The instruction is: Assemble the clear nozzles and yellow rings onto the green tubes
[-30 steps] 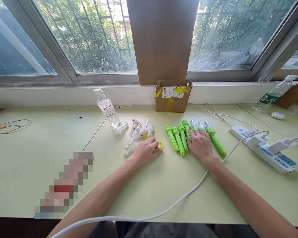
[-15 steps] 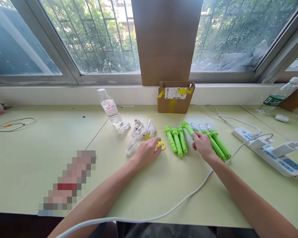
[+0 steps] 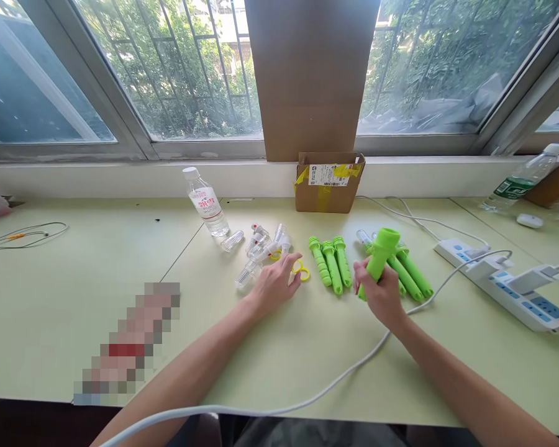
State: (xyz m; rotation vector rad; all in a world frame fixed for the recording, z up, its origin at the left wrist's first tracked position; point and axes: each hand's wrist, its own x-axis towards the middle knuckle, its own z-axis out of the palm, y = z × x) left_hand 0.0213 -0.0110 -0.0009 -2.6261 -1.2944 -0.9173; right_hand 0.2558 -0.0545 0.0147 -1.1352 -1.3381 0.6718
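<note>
My right hand [image 3: 382, 295] is wrapped round a green plastic tube [image 3: 381, 251], raised and tilted with its open end up. Behind that hand lie several green tubes with clear tops [image 3: 415, 273], partly hidden by it. Three more green tubes [image 3: 333, 267] lie side by side between my hands, with threaded ends pointing away from me. My left hand [image 3: 276, 280] rests by a loose pile of clear plastic tubes [image 3: 249, 273], its thumb and fingers apart. Yellow rings [image 3: 304, 274] lie right at its fingertips.
A water bottle [image 3: 207, 205] stands behind the clear pile. At the back is a small cardboard box [image 3: 326, 195]. A power strip [image 3: 507, 285] with plugs lies to the right, and a white cable [image 3: 345, 375] crosses the table in front of me.
My right hand has lifted the green tube off the table and turned its threaded end upward, drawing slightly closer to me. My left hand has barely moved.
</note>
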